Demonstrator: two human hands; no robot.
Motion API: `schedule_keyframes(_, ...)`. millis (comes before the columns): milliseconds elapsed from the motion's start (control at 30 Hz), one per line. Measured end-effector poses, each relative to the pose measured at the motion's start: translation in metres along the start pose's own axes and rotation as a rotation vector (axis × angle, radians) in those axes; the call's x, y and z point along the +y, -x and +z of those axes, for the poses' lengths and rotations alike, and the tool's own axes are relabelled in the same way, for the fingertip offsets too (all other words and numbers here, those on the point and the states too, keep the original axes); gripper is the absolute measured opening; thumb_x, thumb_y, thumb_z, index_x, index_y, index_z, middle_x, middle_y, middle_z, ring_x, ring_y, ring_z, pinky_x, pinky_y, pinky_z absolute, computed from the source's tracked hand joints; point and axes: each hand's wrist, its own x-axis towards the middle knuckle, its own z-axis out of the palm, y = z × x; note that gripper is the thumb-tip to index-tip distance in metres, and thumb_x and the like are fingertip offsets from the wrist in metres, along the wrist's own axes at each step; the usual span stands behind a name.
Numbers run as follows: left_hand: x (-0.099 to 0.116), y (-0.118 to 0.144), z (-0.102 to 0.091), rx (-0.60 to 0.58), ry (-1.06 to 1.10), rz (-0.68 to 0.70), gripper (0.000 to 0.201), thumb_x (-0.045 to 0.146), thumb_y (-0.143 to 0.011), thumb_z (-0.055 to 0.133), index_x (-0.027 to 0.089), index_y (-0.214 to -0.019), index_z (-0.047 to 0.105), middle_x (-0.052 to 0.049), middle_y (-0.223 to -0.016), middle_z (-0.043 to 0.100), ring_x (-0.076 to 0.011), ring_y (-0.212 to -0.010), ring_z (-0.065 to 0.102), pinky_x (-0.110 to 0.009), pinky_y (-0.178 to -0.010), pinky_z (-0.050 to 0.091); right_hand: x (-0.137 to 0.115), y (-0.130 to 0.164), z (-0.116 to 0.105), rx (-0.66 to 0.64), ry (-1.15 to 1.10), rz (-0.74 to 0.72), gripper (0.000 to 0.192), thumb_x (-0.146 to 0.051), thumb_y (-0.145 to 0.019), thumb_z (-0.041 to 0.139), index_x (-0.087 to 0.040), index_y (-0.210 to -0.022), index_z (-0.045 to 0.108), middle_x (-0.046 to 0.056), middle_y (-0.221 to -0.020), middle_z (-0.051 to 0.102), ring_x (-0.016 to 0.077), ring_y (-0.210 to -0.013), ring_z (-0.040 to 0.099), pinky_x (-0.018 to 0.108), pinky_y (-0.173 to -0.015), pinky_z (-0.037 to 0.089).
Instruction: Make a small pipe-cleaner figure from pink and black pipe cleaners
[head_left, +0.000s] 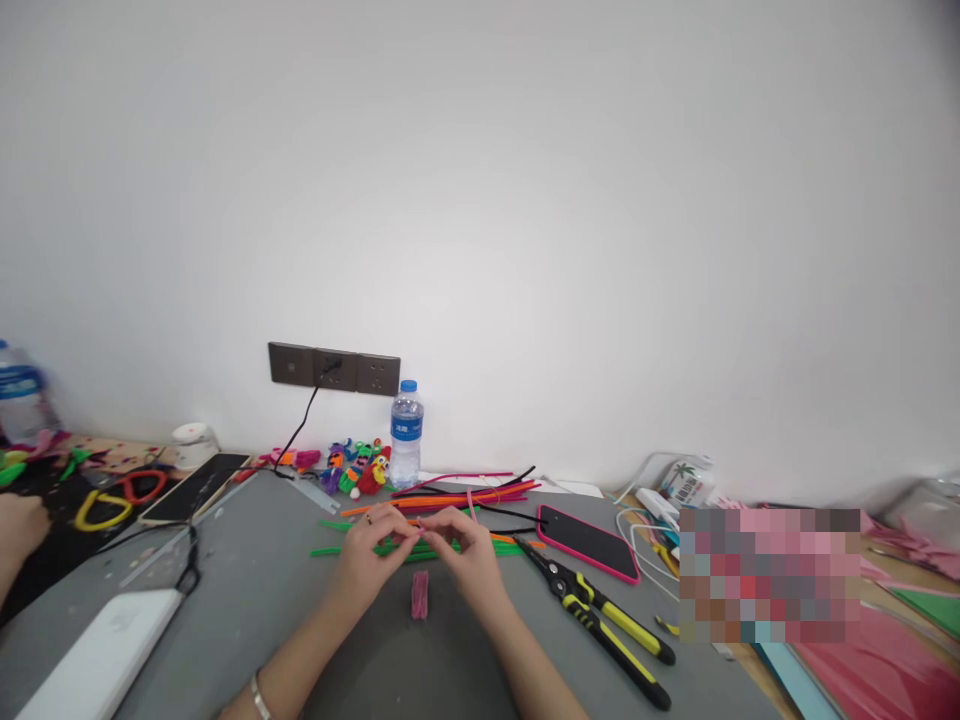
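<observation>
My left hand (373,548) and my right hand (466,562) meet fingertip to fingertip above the grey table, both closed in a pinch. A thin pink pipe cleaner (471,503) sticks up behind my right hand and seems to run from its fingers. What lies between the left fingertips is too small to make out. Just below the hands, a pink folded bundle of pipe cleaner (420,596) rests on the table. Behind and under the fingers lie green pipe cleaners (326,552), with orange pipe cleaners (480,496) farther back.
To the right are yellow-black pliers (592,620) and a pink-cased phone (589,545). At the wall stand a water bottle (406,440) and small colourful pipe-cleaner figures (356,468). A white power bank (105,655), scissors (112,505) and another person's hand (21,530) are at left.
</observation>
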Motion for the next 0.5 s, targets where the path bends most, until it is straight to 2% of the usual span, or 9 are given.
schedule_keyframes(133,0.0005,-0.0012,-0.0008,-0.009,0.008,0.028,0.016,0.027,-0.085,0.062,0.021,-0.071,0.068,-0.001,-0.069,0.067,-0.0175,-0.070,0.061,-0.029,-0.066,0.048,0.0019,-0.0008,0.0006,-0.018,-0.135,0.059,0.009,-0.028,-0.073,0.073,-0.020,-0.077,0.073,0.003,-0.077,0.070,0.0177,-0.072,0.061,0.028,-0.066,0.046)
schedule_keyframes(300,0.0048,-0.0028,-0.0014,0.033,0.006,0.050,0.017,0.027,-0.084,0.064,0.021,-0.068,0.067,0.000,-0.065,0.067,-0.0167,-0.066,0.061,-0.028,-0.066,0.048,0.0027,-0.0014,0.0020,-0.061,-0.260,0.142,0.018,-0.035,-0.068,0.078,-0.020,-0.074,0.072,0.003,-0.075,0.070,0.0174,-0.070,0.062,0.028,-0.066,0.048)
schedule_keyframes(400,0.0075,-0.0028,-0.0013,0.054,-0.002,-0.004,0.015,0.028,-0.082,0.065,0.021,-0.068,0.066,0.000,-0.065,0.066,-0.0167,-0.064,0.060,-0.027,-0.062,0.047,0.0015,-0.0009,0.0027,-0.062,-0.256,0.166,0.019,-0.036,-0.067,0.079,-0.020,-0.073,0.071,0.002,-0.072,0.068,0.0168,-0.067,0.060,0.027,-0.063,0.047)
schedule_keyframes(500,0.0075,-0.0020,-0.0013,0.072,-0.018,-0.121,0.010,0.028,-0.077,0.068,0.020,-0.072,0.065,0.000,-0.068,0.067,-0.0158,-0.060,0.059,-0.025,-0.056,0.045,0.0007,-0.0007,0.0023,-0.075,-0.252,0.170,0.016,-0.035,-0.068,0.078,-0.021,-0.072,0.071,0.002,-0.072,0.067,0.0164,-0.066,0.058,0.027,-0.063,0.046)
